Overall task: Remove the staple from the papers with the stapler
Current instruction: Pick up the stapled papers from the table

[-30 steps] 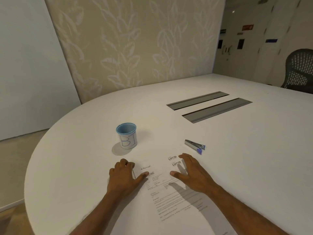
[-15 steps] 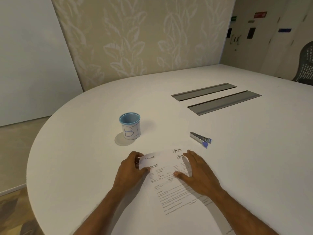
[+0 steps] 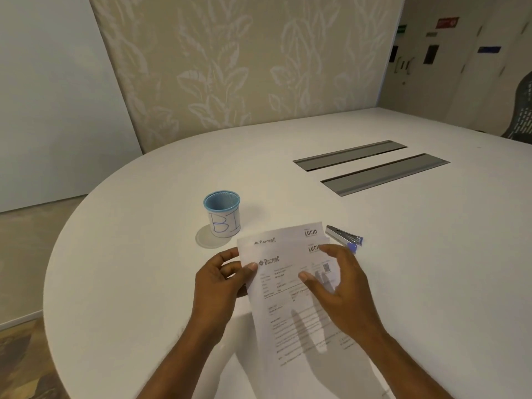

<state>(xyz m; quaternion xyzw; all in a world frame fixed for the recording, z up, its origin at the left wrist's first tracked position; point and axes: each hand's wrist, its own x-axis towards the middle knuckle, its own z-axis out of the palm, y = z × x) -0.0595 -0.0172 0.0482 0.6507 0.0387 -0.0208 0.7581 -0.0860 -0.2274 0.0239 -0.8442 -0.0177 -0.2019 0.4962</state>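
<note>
Lying on the surface (image 3: 403, 254) just beyond the right hand (image 3: 342, 292), whose open grip hovers over the papers (image 3: 290, 283) pinched at their left edge by the left hand (image 3: 221, 280), the stapler (image 3: 344, 237) points its long axis rightward, nearer the right hand.

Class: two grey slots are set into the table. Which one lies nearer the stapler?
The nearer slot, the one closer to the person; the stapler lies just below its left end. The other slot sits behind it.
</note>
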